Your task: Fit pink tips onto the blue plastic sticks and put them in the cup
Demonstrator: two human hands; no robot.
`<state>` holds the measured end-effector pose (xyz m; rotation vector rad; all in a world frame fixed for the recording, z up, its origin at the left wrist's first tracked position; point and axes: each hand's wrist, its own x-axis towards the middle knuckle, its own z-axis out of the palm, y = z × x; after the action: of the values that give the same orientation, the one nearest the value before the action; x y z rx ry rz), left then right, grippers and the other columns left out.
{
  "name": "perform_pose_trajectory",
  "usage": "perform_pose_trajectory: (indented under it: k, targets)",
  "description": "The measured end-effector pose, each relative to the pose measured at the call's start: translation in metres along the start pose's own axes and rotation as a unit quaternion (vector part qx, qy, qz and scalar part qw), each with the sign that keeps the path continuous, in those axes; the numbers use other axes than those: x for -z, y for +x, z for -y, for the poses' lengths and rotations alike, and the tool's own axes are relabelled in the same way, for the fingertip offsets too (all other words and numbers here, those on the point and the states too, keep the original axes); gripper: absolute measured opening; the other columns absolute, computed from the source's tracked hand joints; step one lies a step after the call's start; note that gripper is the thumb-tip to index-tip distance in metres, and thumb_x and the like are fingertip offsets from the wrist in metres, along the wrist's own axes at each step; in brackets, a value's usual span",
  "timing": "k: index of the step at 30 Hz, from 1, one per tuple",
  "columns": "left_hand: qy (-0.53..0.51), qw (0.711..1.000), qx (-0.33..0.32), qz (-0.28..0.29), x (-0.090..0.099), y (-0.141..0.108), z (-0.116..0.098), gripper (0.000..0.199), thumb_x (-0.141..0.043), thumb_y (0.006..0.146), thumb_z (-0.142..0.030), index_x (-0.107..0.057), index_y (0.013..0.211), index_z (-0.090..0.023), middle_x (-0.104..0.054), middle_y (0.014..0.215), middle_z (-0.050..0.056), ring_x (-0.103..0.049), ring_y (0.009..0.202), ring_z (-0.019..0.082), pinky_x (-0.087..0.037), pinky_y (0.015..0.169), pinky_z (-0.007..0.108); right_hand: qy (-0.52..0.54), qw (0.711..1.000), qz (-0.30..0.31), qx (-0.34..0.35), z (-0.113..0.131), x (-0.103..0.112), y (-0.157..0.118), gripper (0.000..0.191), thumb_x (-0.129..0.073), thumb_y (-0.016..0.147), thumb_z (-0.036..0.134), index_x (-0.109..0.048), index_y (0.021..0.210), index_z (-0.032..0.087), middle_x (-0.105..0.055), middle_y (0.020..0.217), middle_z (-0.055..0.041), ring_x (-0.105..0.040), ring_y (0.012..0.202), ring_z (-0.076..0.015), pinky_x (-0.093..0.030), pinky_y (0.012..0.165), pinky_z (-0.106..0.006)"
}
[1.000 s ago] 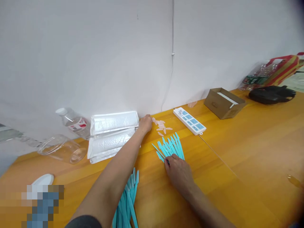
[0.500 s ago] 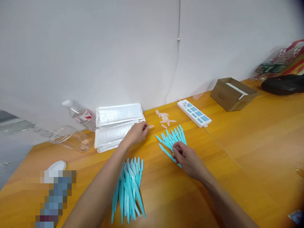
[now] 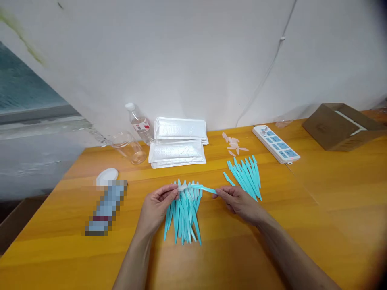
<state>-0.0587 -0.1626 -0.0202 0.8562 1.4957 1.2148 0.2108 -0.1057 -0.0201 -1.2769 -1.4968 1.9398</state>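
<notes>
Pinched in my left hand (image 3: 160, 201) is a small translucent blade cap (image 3: 182, 187). My right hand (image 3: 236, 201) grips the handle of a turquoise eyebrow razor (image 3: 208, 189), its blade end pointing left at the cap. Whether the two touch I cannot tell. Beneath them lies a pile of turquoise razors (image 3: 184, 221), some with caps over their blades. Another spread of razors (image 3: 246, 175) rests just beyond my right hand, which partly covers it. Farther back, several loose translucent caps (image 3: 232, 143) are scattered on the table.
Silvery padded envelopes (image 3: 178, 153) lie near the wall, beside a plastic bottle (image 3: 140, 125) and a clear jar (image 3: 130, 149) on its side. A white lid (image 3: 107, 176) is at left. A power strip (image 3: 275, 144) and a cardboard box (image 3: 329, 129) stand at right.
My left hand has brought the cap back from near the envelopes to above the razor pile. My right hand has lifted a razor from the right-hand spread. The view has swung left.
</notes>
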Motion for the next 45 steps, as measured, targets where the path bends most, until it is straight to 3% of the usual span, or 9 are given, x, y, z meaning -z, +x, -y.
perform_pose_trajectory:
  k: [9, 21, 27, 30, 32, 35, 37, 40, 45]
  targets:
    - [0.037, 0.999, 0.018, 0.015, -0.012, -0.007, 0.011, 0.036, -0.079, 0.073, -0.044, -0.076, 0.098, -0.018, -0.077, 0.092, 0.008, -0.071, 0.081, 0.017, -0.057, 0.076, 0.026, -0.031, 0.999, 0.021, -0.026, -0.009, -0.005, 0.002, 0.051, -0.05, 0.09, 0.063, -0.065, 0.101, 0.016, -0.023, 0.05, 0.0114, -0.018, 0.044, -0.0072, -0.011, 0.042, -0.023]
    - [0.076, 0.997, 0.013, 0.013, -0.004, -0.009, 0.006, 0.034, -0.078, 0.074, -0.043, -0.077, 0.098, -0.018, -0.076, 0.091, 0.006, -0.069, 0.079, 0.016, -0.056, 0.072, 0.025, -0.055, 0.998, 0.035, -0.011, -0.011, -0.003, -0.001, 0.049, -0.047, 0.092, 0.063, -0.066, 0.098, 0.018, -0.022, 0.05, 0.0107, -0.018, 0.043, -0.0074, -0.011, 0.042, -0.023]
    - [0.033, 0.999, 0.018, 0.032, -0.018, -0.014, 0.007, 0.034, -0.075, 0.077, -0.043, -0.075, 0.1, -0.018, -0.075, 0.085, 0.006, -0.068, 0.076, 0.016, -0.056, 0.072, 0.026, -0.136, 0.989, 0.029, 0.056, -0.002, -0.032, -0.008, 0.047, -0.043, 0.096, 0.057, -0.07, 0.093, 0.018, -0.029, 0.054, 0.0071, -0.027, 0.048, -0.009, -0.022, 0.048, -0.023]
    - [0.028, 1.0, -0.003, -0.014, -0.007, -0.009, 0.005, 0.037, -0.075, 0.077, -0.044, -0.072, 0.102, -0.017, -0.074, 0.087, 0.006, -0.068, 0.076, 0.017, -0.056, 0.073, 0.028, -0.255, 0.957, 0.012, 0.141, 0.0, -0.047, -0.012, 0.05, -0.039, 0.1, 0.051, -0.07, 0.078, 0.019, -0.045, 0.059, 0.0029, -0.043, 0.057, -0.0116, -0.032, 0.057, -0.025]
    - [0.061, 0.998, -0.006, -0.033, 0.003, -0.004, 0.003, 0.039, -0.075, 0.076, -0.045, -0.073, 0.101, -0.016, -0.074, 0.089, 0.007, -0.068, 0.076, 0.017, -0.056, 0.072, 0.028, -0.357, 0.917, -0.095, 0.152, 0.0, -0.044, -0.012, 0.046, -0.043, 0.099, 0.05, -0.072, 0.08, 0.02, -0.059, 0.069, -0.0005, -0.054, 0.066, -0.0146, -0.035, 0.063, -0.026]
    - [0.133, 0.991, 0.005, -0.02, 0.009, 0.002, 0.003, 0.041, -0.073, 0.077, -0.048, -0.074, 0.102, -0.016, -0.075, 0.091, 0.008, -0.068, 0.078, 0.018, -0.055, 0.071, 0.028, -0.497, 0.813, -0.292, 0.078, -0.003, -0.019, -0.01, 0.034, -0.052, 0.096, 0.046, -0.073, 0.105, 0.02, -0.069, 0.093, -0.0071, -0.063, 0.082, -0.021, -0.038, 0.066, -0.029]
    - [0.182, 0.983, -0.006, -0.006, 0.006, 0.005, 0.005, 0.039, -0.069, 0.08, -0.048, -0.075, 0.102, -0.016, -0.076, 0.09, 0.007, -0.068, 0.078, 0.019, -0.054, 0.07, 0.028, -0.563, 0.762, -0.32, 0.013, -0.005, 0.0, -0.008, 0.032, -0.052, 0.095, 0.042, -0.072, 0.108, 0.021, -0.069, 0.095, -0.009, -0.065, 0.084, -0.0234, -0.035, 0.061, -0.029]
    - [0.252, 0.966, -0.061, -0.009, -0.003, 0.004, 0.006, 0.034, -0.065, 0.083, -0.045, -0.076, 0.1, -0.018, -0.075, 0.089, 0.006, -0.067, 0.076, 0.019, -0.053, 0.069, 0.029, -0.593, 0.745, -0.304, -0.037, -0.008, 0.015, -0.006, 0.029, -0.049, 0.097, 0.038, -0.073, 0.097, 0.021, -0.069, 0.093, -0.0091, -0.066, 0.079, -0.0234, -0.032, 0.056, -0.03]
    - [0.349, 0.915, -0.201, -0.027, -0.03, 0.021, -0.017, 0.031, -0.061, 0.087, -0.042, -0.075, 0.104, -0.019, -0.073, 0.093, 0.006, -0.065, 0.073, 0.016, -0.053, 0.07, 0.029, -0.596, 0.745, -0.298, -0.021, -0.013, 0.016, -0.002, 0.029, -0.042, 0.1, 0.023, -0.069, 0.091, 0.016, -0.069, 0.094, -0.012, -0.067, 0.081, -0.0226, -0.036, 0.06, -0.03]
